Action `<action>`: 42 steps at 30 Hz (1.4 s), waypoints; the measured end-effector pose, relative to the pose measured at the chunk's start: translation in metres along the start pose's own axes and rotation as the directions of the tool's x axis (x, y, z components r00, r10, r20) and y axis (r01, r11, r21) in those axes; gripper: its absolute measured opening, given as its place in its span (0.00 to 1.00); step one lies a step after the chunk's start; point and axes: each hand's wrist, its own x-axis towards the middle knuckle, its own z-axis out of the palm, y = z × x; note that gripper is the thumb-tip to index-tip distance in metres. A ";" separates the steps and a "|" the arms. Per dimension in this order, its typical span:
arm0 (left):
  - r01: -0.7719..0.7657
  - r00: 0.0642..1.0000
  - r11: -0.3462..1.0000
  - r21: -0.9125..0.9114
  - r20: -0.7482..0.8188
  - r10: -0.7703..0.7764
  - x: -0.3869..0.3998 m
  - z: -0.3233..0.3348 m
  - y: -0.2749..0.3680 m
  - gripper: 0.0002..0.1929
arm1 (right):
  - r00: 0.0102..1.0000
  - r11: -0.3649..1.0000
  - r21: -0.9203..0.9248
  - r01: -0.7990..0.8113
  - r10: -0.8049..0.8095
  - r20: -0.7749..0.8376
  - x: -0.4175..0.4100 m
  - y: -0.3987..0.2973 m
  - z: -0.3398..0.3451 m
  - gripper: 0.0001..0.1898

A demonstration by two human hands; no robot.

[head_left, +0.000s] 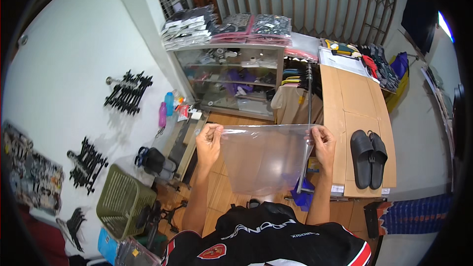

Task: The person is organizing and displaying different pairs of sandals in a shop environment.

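Observation:
Stretched between my hands is a clear plastic bag (264, 162), hanging down with its top edge nearly level. My left hand (209, 144) pinches its upper left corner between thumb and fingers. The upper right corner is gripped by my right hand (323, 146) in the same way. Through the film I see the tiled floor and part of a metal rail. To the right of my right hand, a pair of black slide sandals (368, 159) lies on a cardboard-covered table (334, 125).
A glass display cabinet (225, 79) bears stacks of bagged garments (269, 26). Shirts (295, 103) hang from a metal rack (309, 92) beside the table. Hangers (129, 92) hang on the left wall. An olive plastic basket (120, 199) stands at lower left. Bottles (162, 114) stand near the wall.

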 end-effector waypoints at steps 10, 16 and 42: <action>0.020 0.961 0.997 0.069 0.273 -0.038 0.154 0.060 -0.066 0.08 | 0.984 0.984 -0.158 0.079 -0.102 -0.143 0.110 0.036 -0.015 0.08; 0.016 0.900 0.998 0.054 0.434 -0.038 0.267 0.116 -0.100 0.08 | 0.945 0.974 -0.213 0.078 -0.140 -0.295 0.193 0.039 -0.017 0.08; 0.034 0.689 0.999 0.004 0.724 -0.027 0.732 0.487 -0.237 0.10 | 0.859 0.972 -0.235 -0.003 -0.118 -0.499 0.719 0.107 -0.161 0.13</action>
